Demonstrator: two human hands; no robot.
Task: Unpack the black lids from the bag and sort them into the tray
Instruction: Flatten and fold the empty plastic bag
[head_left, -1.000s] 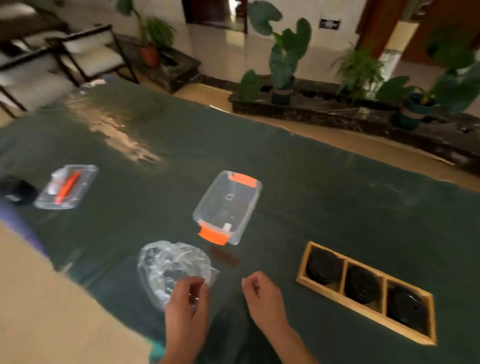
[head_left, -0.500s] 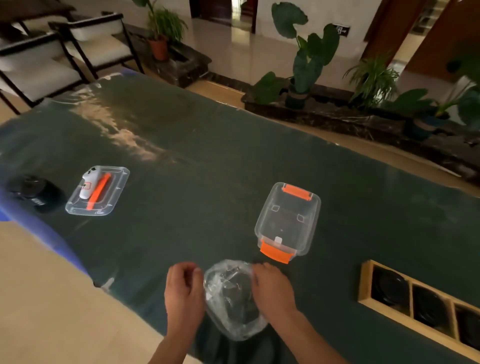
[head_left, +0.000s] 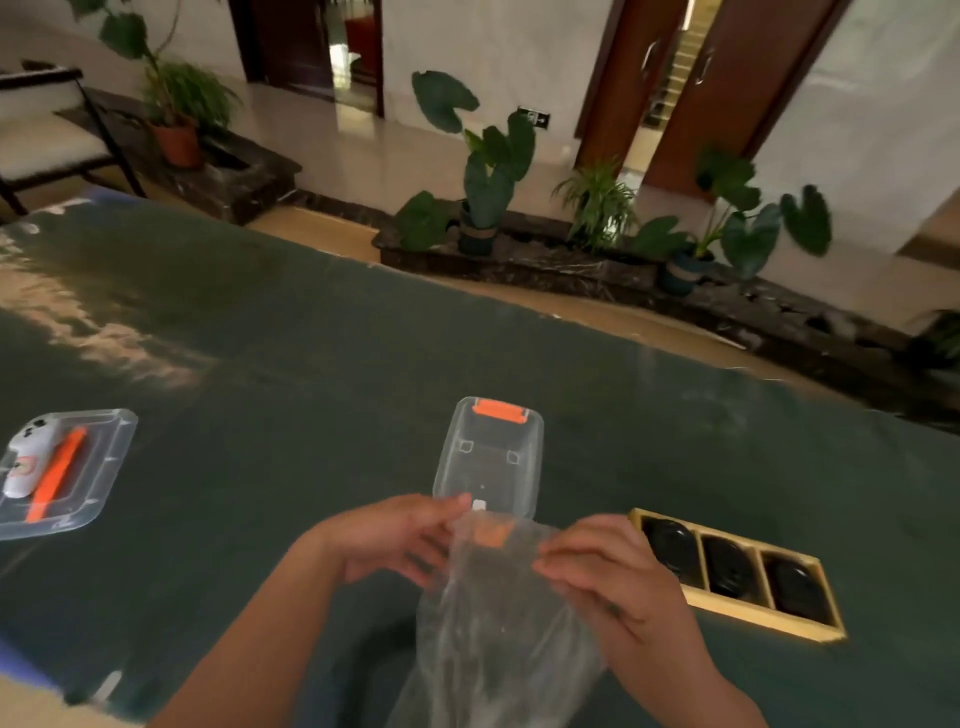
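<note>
A clear plastic bag (head_left: 493, 634) hangs in front of me above the green table, held up by its top edge. My left hand (head_left: 400, 540) pinches the bag's left top corner and my right hand (head_left: 608, 577) pinches the right top corner. The bag looks limp and see-through; I cannot tell whether anything is inside. To the right lies a wooden tray (head_left: 727, 608) with three compartments, each holding a black lid (head_left: 670, 545).
A clear box with orange clasps (head_left: 491, 457) stands just beyond the bag. At the left a clear box lid (head_left: 78, 499) holds a white device and an orange strip. Potted plants line the floor past the table's far edge.
Both hands took hold of the bag on the table and lifted it upright by its top edge. The view has tilted up and shifted left.
</note>
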